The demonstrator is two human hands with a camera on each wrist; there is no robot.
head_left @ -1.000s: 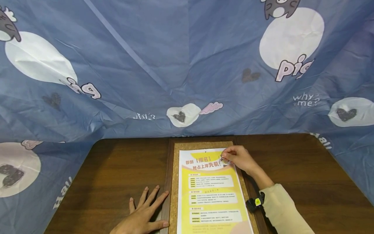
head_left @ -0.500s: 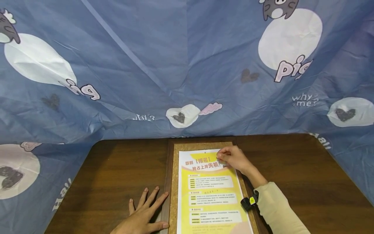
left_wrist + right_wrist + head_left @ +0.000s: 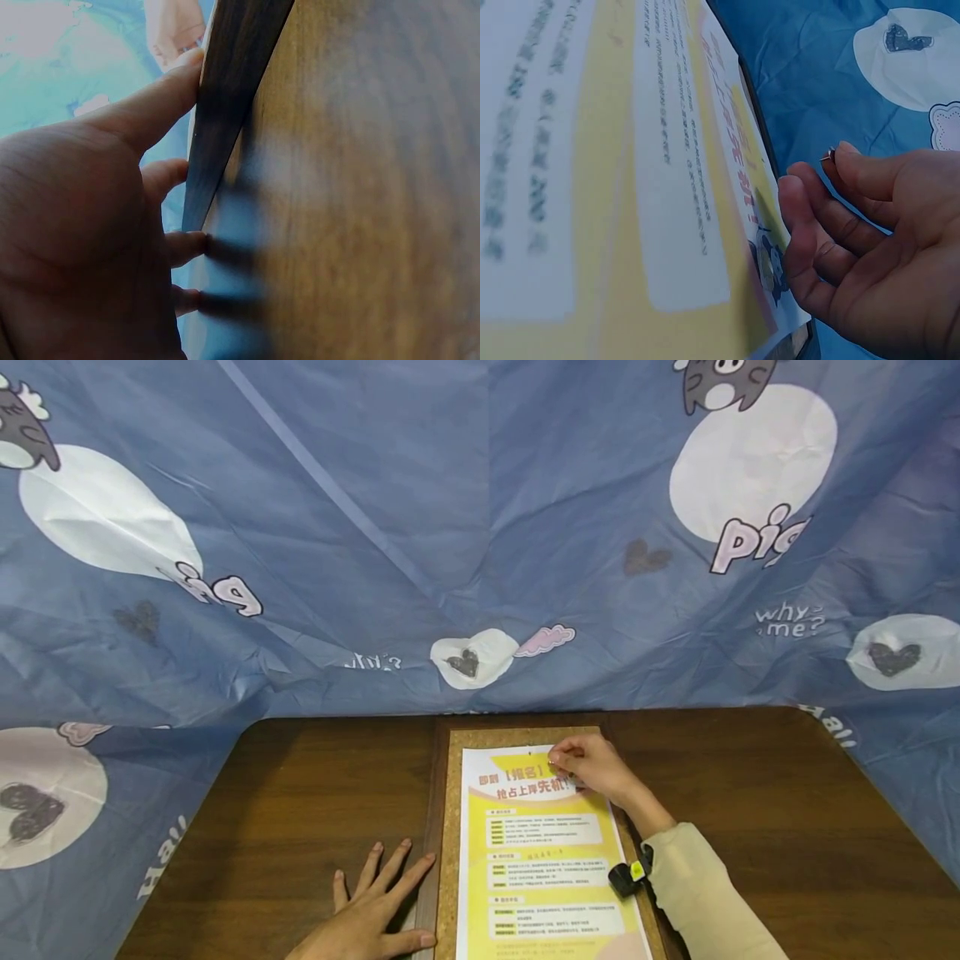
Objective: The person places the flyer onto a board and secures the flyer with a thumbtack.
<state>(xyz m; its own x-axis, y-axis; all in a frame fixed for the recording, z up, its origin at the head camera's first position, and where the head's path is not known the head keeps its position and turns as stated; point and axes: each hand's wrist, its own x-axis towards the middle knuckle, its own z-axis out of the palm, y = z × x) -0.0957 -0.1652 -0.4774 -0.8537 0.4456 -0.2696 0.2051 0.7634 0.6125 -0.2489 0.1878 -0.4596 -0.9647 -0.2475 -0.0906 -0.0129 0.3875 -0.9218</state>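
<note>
A yellow and white printed poster (image 3: 551, 868) lies over a cork board (image 3: 450, 827) with a dark wooden frame. A small dark dot, seemingly a tack (image 3: 529, 753), shows at the poster's top middle. My right hand (image 3: 596, 768) is over the poster's upper right part. Between its thumb and index finger it pinches a small metal thumbtack (image 3: 829, 156), point outward, apart from the paper in the right wrist view. My left hand (image 3: 363, 906) has its fingers spread beside the board. Its thumb touches the left side of the frame (image 3: 232, 82), and the other fingertips are close to it.
Under the board is a dark brown wooden table (image 3: 322, 793). Behind it hangs a blue cloth (image 3: 360, 527) with pig and heart prints. A black wrist device (image 3: 624, 881) with a yellow-green mark sits by the right sleeve (image 3: 705, 885).
My right hand has moved left along the poster's top, from near its right corner toward the middle, carrying the thumbtack. My left hand stays at the frame.
</note>
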